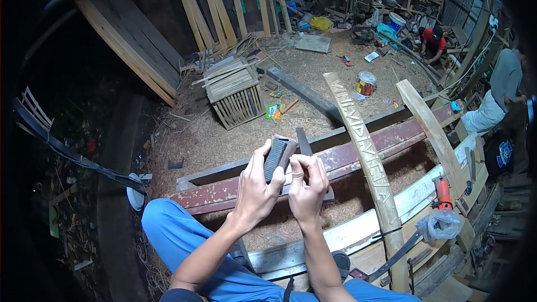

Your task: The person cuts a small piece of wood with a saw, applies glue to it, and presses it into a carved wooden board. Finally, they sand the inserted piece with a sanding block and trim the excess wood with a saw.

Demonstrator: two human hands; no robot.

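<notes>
My left hand (258, 183) is closed around a small brown block with a dark ribbed face (274, 159), held up in front of me and tilted. My right hand (309, 185) is just to its right, thumb and fingers pressed together near the block's lower edge. What sits in that pinch, if anything, is too small to make out. Behind the right hand a dark flat bar (303, 142) sticks up. To the right lies a long board with carved raised figures (358, 128), across a worn dark red beam (335, 156) and a white plank (411, 201).
A red power tool (443, 193) and a clear plastic bag (441, 225) lie at right, near a long dark blade (394, 260). Farther off are a slatted crate (238, 103), a paint can (366, 84) and a plain board (428, 117). Two people are at the right.
</notes>
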